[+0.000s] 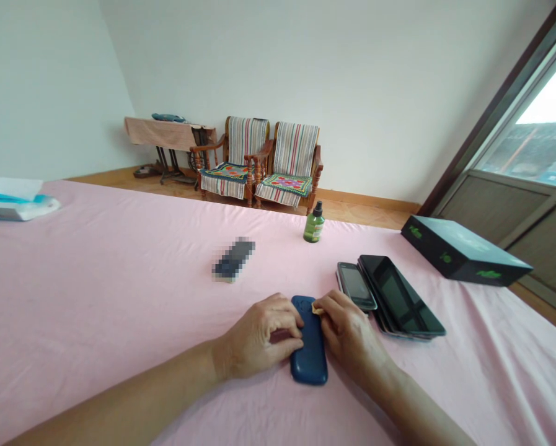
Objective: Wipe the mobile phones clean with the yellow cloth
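Observation:
A dark blue mobile phone (pixel 310 350) lies on the pink cloth in front of me, its smooth back apparently facing up. My left hand (pixel 266 337) is closed at its left side, with fingertips and thumb against that edge. From the right, my right hand (pixel 347 322) pinches a small yellowish piece (pixel 317 308), maybe cloth or sponge, against the phone's upper right edge. Most of that piece is hidden under the fingers. Farther off to the left lies another phone-shaped device (pixel 233 259), blurred by pixelation.
Right of my hands lie a grey phone (pixel 356 285) and a stack of black tablets (pixel 401 294). Beyond stand a green spray bottle (pixel 313 226) and a black box (pixel 463 248). A tissue pack (pixel 22 207) sits far left on the pink cloth (pixel 119 279). Two chairs (pixel 287 164) stand behind.

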Tool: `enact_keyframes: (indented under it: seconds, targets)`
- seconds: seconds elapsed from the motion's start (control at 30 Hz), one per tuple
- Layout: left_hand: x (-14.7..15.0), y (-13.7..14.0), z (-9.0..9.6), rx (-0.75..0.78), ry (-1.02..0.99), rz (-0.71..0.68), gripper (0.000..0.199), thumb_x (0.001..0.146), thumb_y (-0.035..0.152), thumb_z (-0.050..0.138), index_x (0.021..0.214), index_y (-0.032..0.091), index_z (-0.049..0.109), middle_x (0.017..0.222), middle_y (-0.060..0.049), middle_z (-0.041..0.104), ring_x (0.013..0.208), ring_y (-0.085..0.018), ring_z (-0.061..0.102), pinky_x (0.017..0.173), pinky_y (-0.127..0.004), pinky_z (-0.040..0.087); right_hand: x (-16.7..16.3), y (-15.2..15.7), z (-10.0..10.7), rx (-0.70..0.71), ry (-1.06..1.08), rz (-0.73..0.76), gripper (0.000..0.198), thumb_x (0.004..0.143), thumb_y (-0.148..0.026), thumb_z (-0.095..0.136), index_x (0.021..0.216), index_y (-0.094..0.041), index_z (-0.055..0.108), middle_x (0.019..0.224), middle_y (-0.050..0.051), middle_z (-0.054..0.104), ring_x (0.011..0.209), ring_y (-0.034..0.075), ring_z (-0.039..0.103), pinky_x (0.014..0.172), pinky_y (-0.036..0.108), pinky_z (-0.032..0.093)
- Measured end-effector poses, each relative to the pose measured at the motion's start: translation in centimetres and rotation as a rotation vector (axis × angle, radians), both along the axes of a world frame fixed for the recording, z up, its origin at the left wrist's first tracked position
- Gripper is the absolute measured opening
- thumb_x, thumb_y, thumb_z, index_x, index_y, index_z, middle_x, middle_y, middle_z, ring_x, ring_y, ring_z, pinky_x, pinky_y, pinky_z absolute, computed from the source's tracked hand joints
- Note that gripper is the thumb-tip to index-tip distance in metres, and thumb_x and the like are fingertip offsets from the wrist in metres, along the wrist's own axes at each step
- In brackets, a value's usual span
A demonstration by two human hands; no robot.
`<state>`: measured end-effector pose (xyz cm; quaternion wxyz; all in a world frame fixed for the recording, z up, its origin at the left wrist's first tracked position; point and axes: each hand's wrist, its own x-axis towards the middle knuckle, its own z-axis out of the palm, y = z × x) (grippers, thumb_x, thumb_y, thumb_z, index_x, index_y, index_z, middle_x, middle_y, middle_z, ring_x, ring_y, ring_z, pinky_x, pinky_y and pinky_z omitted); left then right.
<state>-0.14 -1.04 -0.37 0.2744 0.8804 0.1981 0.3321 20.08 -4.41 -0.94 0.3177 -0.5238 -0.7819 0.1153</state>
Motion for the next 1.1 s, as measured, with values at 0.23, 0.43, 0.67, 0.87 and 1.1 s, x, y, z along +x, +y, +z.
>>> enact_keyframes:
  seconds: [0.23, 0.43, 0.67, 0.87, 1.1]
  targets:
    - [0.01, -0.05, 0.04, -0.049, -0.002, 0.027, 0.011, 0.081, 0.009, 0.069, 0.072, 0.016, 0.066, 0.089, -0.005, 0.069, 0.089, -0.018, 0.061, 0.080, -0.029, 0.050, 0.22, 0.07, 0.04, 0.002, -0.003, 0.030, 0.025, 0.082, 0.000, 0.043, 0.084, -0.015, 0.063, 0.082, 0.006, 0.056, 0.075, 0.020, 0.056, 0.067, 0.030, 0.045]
    - [-0.02, -0.09, 0.15, -0.054, 0.008, 0.029, 0.010, 0.081, 0.011, 0.068, 0.073, 0.016, 0.067, 0.090, -0.005, 0.068, 0.089, -0.019, 0.061, 0.080, -0.031, 0.050, 0.32, 0.43, 0.23, 0.019, -0.038, 0.035, 0.028, 0.083, 0.000, 0.042, 0.088, -0.016, 0.064, 0.083, 0.006, 0.057, 0.076, 0.019, 0.057, 0.069, 0.030, 0.046]
    - [-0.01, -0.12, 0.22, -0.049, 0.016, 0.030, 0.010, 0.082, 0.010, 0.067, 0.073, 0.016, 0.066, 0.090, -0.005, 0.067, 0.089, -0.019, 0.061, 0.080, -0.031, 0.051, 0.26, 0.58, 0.24, 0.026, -0.072, 0.021, 0.027, 0.087, 0.000, 0.040, 0.084, -0.016, 0.062, 0.081, 0.006, 0.055, 0.075, 0.018, 0.055, 0.068, 0.028, 0.045]
    - [-0.07, -0.13, 0.17, -0.043, 0.015, 0.023, 0.011, 0.081, 0.009, 0.067, 0.073, 0.016, 0.066, 0.090, -0.005, 0.067, 0.089, -0.018, 0.061, 0.080, -0.030, 0.050, 0.40, 0.43, 0.28, 0.050, -0.129, 0.050, 0.026, 0.089, -0.002, 0.042, 0.085, -0.016, 0.064, 0.082, 0.006, 0.054, 0.075, 0.018, 0.054, 0.066, 0.028, 0.044]
    - [-0.03, -0.21, 0.22, -0.044, 0.018, 0.033, 0.009, 0.082, 0.011, 0.067, 0.074, 0.016, 0.066, 0.091, -0.006, 0.067, 0.089, -0.019, 0.060, 0.079, -0.030, 0.051, 0.54, 0.90, 0.52, 0.132, -0.164, 0.067, 0.029, 0.090, -0.001, 0.044, 0.084, -0.017, 0.067, 0.082, 0.006, 0.055, 0.076, 0.018, 0.053, 0.066, 0.028, 0.044]
